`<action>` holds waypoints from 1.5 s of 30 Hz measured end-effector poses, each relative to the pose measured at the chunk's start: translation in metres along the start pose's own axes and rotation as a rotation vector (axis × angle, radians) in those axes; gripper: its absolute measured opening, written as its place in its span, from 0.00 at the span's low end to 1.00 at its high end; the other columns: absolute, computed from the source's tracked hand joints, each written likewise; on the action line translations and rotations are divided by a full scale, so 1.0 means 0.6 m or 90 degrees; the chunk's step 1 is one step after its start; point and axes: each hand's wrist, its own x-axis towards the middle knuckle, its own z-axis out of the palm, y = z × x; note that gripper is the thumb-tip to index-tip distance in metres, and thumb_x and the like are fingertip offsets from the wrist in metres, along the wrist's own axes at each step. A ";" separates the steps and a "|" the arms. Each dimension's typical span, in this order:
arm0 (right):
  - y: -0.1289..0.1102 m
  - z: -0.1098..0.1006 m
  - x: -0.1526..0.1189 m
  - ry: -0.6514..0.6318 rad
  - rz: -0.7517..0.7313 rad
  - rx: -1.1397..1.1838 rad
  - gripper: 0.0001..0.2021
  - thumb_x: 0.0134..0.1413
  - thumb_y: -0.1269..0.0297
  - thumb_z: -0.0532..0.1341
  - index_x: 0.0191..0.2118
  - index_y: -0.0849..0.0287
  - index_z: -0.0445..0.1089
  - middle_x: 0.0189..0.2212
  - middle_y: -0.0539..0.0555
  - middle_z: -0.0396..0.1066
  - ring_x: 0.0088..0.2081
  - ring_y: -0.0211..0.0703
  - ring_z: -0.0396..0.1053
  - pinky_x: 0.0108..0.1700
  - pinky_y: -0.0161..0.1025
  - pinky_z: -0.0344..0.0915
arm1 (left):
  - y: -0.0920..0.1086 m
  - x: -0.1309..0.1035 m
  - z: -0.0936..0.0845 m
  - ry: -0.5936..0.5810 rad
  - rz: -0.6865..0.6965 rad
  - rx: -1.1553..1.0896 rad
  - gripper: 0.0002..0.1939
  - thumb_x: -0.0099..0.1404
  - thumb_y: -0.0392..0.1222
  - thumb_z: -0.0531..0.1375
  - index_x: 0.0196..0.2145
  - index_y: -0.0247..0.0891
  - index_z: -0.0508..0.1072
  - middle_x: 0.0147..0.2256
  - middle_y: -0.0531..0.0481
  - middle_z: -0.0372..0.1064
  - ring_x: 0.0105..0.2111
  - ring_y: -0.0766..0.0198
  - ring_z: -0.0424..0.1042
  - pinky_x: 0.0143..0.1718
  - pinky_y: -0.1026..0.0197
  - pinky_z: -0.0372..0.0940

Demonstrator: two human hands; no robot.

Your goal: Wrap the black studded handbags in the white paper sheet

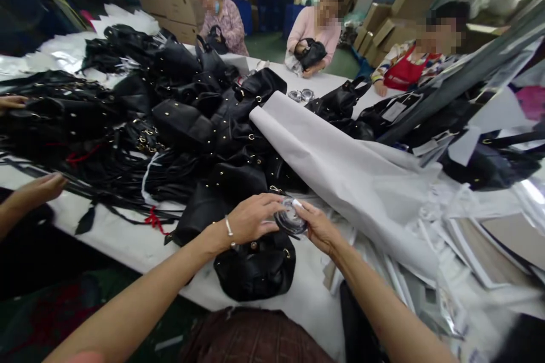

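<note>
Another person's hand (40, 188) at far left, arm cut off by frame edge. Left hand (251, 218) & right hand (317, 228) both pinch a clear tape roll (290, 218) over a black bag (255, 269) on the table (128, 244); fingers hide pt of roll. White sheet (340, 170) to the right.

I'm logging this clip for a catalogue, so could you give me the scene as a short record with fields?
setting: workshop table with a white cover, cardboard boxes behind
left hand: left hand on the roll of clear tape
right hand: right hand grips the same roll from the other side
below the hands: black bag at the table edge
piled on table: heap of black bags, sheet of grey paper
others: three people seated across the table, each with a bag; another person's hand at far left
</note>
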 end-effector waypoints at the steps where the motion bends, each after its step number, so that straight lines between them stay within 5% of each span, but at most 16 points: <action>1: 0.000 0.004 -0.013 0.016 -0.015 -0.008 0.25 0.41 0.54 0.73 0.46 0.59 0.73 0.37 0.52 0.75 0.35 0.36 0.68 0.38 0.31 0.66 | 0.002 -0.033 -0.016 0.051 -0.047 -0.034 0.14 0.65 0.40 0.60 0.49 0.41 0.69 0.51 0.46 0.68 0.52 0.59 0.67 0.53 0.56 0.62; 3: -0.003 0.003 -0.043 0.022 -0.021 -0.045 0.23 0.45 0.53 0.71 0.47 0.60 0.73 0.34 0.52 0.74 0.30 0.32 0.66 0.32 0.28 0.63 | 0.005 -0.101 -0.039 0.112 -0.147 -0.099 0.06 0.68 0.40 0.56 0.41 0.40 0.72 0.40 0.50 0.72 0.42 0.62 0.70 0.47 0.60 0.64; 5: -0.003 -0.008 -0.080 -0.001 -0.001 -0.096 0.22 0.48 0.53 0.69 0.47 0.61 0.73 0.32 0.52 0.74 0.26 0.29 0.63 0.27 0.26 0.59 | 0.009 -0.165 -0.047 0.127 -0.225 -0.163 0.10 0.70 0.42 0.53 0.34 0.39 0.72 0.33 0.52 0.71 0.35 0.64 0.70 0.41 0.62 0.64; 9: 0.016 -0.025 -0.152 -0.088 0.142 -0.217 0.23 0.46 0.53 0.70 0.45 0.64 0.74 0.25 0.51 0.72 0.19 0.27 0.58 0.21 0.25 0.53 | 0.028 -0.237 -0.017 0.088 -0.282 -0.242 0.12 0.64 0.42 0.59 0.46 0.44 0.72 0.46 0.51 0.71 0.48 0.60 0.69 0.52 0.59 0.61; 12: 0.057 -0.010 -0.181 -0.116 0.234 -0.225 0.22 0.44 0.54 0.70 0.42 0.66 0.75 0.21 0.49 0.69 0.16 0.25 0.54 0.19 0.25 0.48 | 0.045 -0.233 0.021 0.026 -0.303 -0.266 0.24 0.57 0.41 0.64 0.52 0.47 0.69 0.52 0.51 0.69 0.53 0.57 0.66 0.57 0.56 0.58; 19: 0.164 0.069 -0.172 -0.051 0.244 -0.260 0.12 0.39 0.59 0.68 0.30 0.64 0.77 0.19 0.47 0.68 0.19 0.28 0.56 0.21 0.27 0.50 | 0.045 -0.188 0.047 0.049 -0.359 -0.387 0.11 0.58 0.47 0.60 0.35 0.39 0.68 0.31 0.54 0.69 0.34 0.61 0.68 0.37 0.61 0.62; 21: 0.180 0.085 -0.162 0.008 0.205 -0.179 0.12 0.37 0.61 0.68 0.29 0.65 0.75 0.22 0.49 0.70 0.22 0.30 0.61 0.25 0.27 0.55 | 0.048 -0.189 0.045 0.058 -0.354 -0.414 0.11 0.57 0.48 0.60 0.33 0.39 0.67 0.30 0.54 0.67 0.33 0.61 0.66 0.36 0.61 0.62; 24: 0.206 0.100 -0.141 0.217 0.123 0.004 0.14 0.32 0.59 0.67 0.26 0.65 0.71 0.22 0.53 0.71 0.25 0.38 0.66 0.30 0.34 0.62 | 0.072 -0.199 0.059 0.065 -0.339 -0.425 0.10 0.57 0.49 0.59 0.32 0.39 0.67 0.30 0.53 0.67 0.33 0.60 0.66 0.37 0.60 0.62; 27: 0.232 0.103 -0.118 0.405 0.002 0.095 0.13 0.30 0.57 0.65 0.24 0.59 0.66 0.18 0.49 0.66 0.22 0.39 0.63 0.28 0.37 0.62 | 0.109 -0.216 0.099 0.021 -0.247 -0.436 0.06 0.58 0.43 0.58 0.33 0.40 0.67 0.34 0.51 0.69 0.37 0.59 0.67 0.41 0.59 0.62; 30: 0.252 0.107 -0.111 0.493 -0.093 0.130 0.16 0.28 0.55 0.65 0.25 0.55 0.61 0.18 0.45 0.65 0.24 0.38 0.62 0.31 0.36 0.64 | 0.126 -0.229 0.133 -0.045 -0.118 -0.419 0.11 0.55 0.37 0.59 0.38 0.39 0.67 0.40 0.48 0.69 0.41 0.58 0.67 0.47 0.57 0.62; 33: 0.265 0.122 -0.124 0.526 -0.140 0.167 0.21 0.28 0.52 0.66 0.31 0.54 0.62 0.21 0.45 0.68 0.27 0.41 0.66 0.36 0.39 0.67 | 0.108 -0.227 0.127 -0.076 -0.032 -0.425 0.15 0.60 0.35 0.56 0.46 0.39 0.67 0.46 0.46 0.69 0.47 0.59 0.66 0.52 0.57 0.61; 35: 0.273 0.134 -0.139 0.467 -0.162 0.156 0.26 0.33 0.52 0.67 0.41 0.56 0.64 0.30 0.49 0.74 0.34 0.44 0.70 0.43 0.41 0.68 | 0.082 -0.221 0.106 -0.072 0.007 -0.436 0.14 0.64 0.34 0.52 0.46 0.40 0.68 0.46 0.46 0.69 0.47 0.60 0.67 0.53 0.59 0.61; 38: 0.281 0.141 -0.163 0.343 -0.171 -0.003 0.33 0.46 0.51 0.66 0.58 0.55 0.58 0.53 0.56 0.69 0.52 0.48 0.68 0.56 0.47 0.63 | 0.038 -0.210 0.079 -0.020 -0.009 -0.428 0.16 0.64 0.30 0.47 0.42 0.41 0.70 0.43 0.48 0.70 0.45 0.63 0.68 0.51 0.61 0.63; 40: 0.281 0.135 -0.175 0.357 -0.199 -0.215 0.31 0.50 0.52 0.64 0.59 0.54 0.60 0.61 0.59 0.59 0.60 0.52 0.60 0.62 0.52 0.57 | 0.011 -0.203 0.075 0.022 -0.065 -0.367 0.15 0.64 0.30 0.49 0.40 0.42 0.70 0.42 0.49 0.70 0.45 0.62 0.68 0.51 0.59 0.63; 42: 0.276 0.127 -0.179 0.399 -0.261 -0.448 0.23 0.51 0.56 0.64 0.53 0.54 0.68 0.63 0.59 0.57 0.63 0.55 0.54 0.64 0.55 0.52 | -0.010 -0.196 0.083 0.035 -0.118 -0.278 0.12 0.62 0.31 0.53 0.41 0.42 0.70 0.44 0.49 0.69 0.47 0.59 0.66 0.53 0.56 0.62; 45: 0.258 0.121 -0.173 0.347 -0.317 -0.658 0.15 0.50 0.65 0.61 0.45 0.53 0.75 0.53 0.59 0.68 0.57 0.55 0.62 0.61 0.54 0.55 | -0.029 -0.179 0.106 0.001 -0.148 -0.197 0.17 0.61 0.30 0.54 0.47 0.41 0.68 0.48 0.47 0.67 0.51 0.58 0.65 0.55 0.56 0.61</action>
